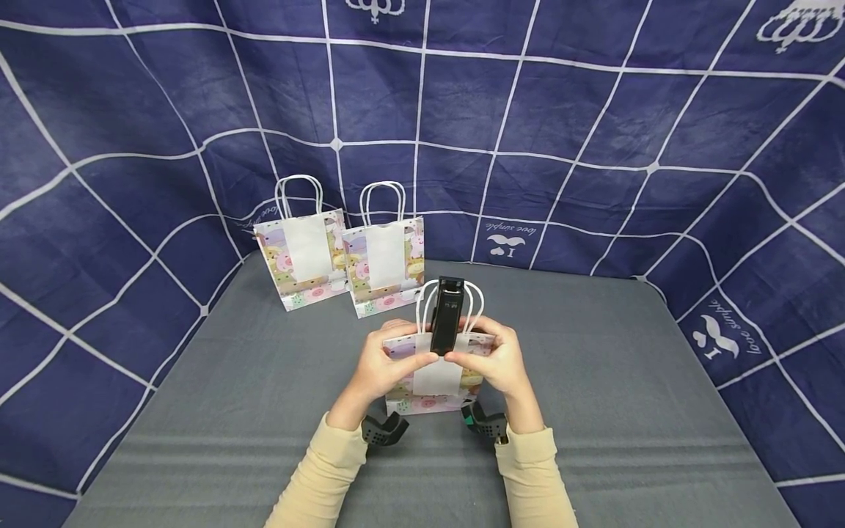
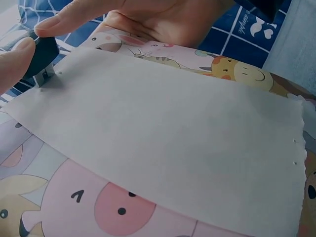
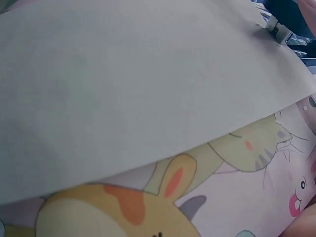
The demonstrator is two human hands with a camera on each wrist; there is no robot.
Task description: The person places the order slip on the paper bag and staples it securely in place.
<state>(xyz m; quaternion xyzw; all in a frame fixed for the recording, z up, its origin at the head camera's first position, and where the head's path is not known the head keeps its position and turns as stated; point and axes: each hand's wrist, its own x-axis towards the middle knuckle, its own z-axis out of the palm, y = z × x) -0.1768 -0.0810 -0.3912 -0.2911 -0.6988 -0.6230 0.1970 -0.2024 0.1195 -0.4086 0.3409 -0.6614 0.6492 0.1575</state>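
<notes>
A black stapler (image 1: 447,315) straddles the top edge of a small paper gift bag (image 1: 400,389) with cartoon animals, between its white rope handles. My left hand (image 1: 381,359) and right hand (image 1: 499,359) pinch the stapler from either side, both thumbs pressing its near end. Other fingers reach behind the bag and are partly hidden. On the bag's front lies a white paper panel (image 2: 163,128). In the left wrist view the stapler's tip (image 2: 45,74) sits on the panel's edge. The right wrist view catches only part of the stapler (image 3: 289,15).
Two matching gift bags, one at left (image 1: 309,253) and one beside it (image 1: 386,257), stand upright at the back left of the grey table (image 1: 594,381). A dark blue cloth (image 1: 581,117) with white lines surrounds the table's back and sides.
</notes>
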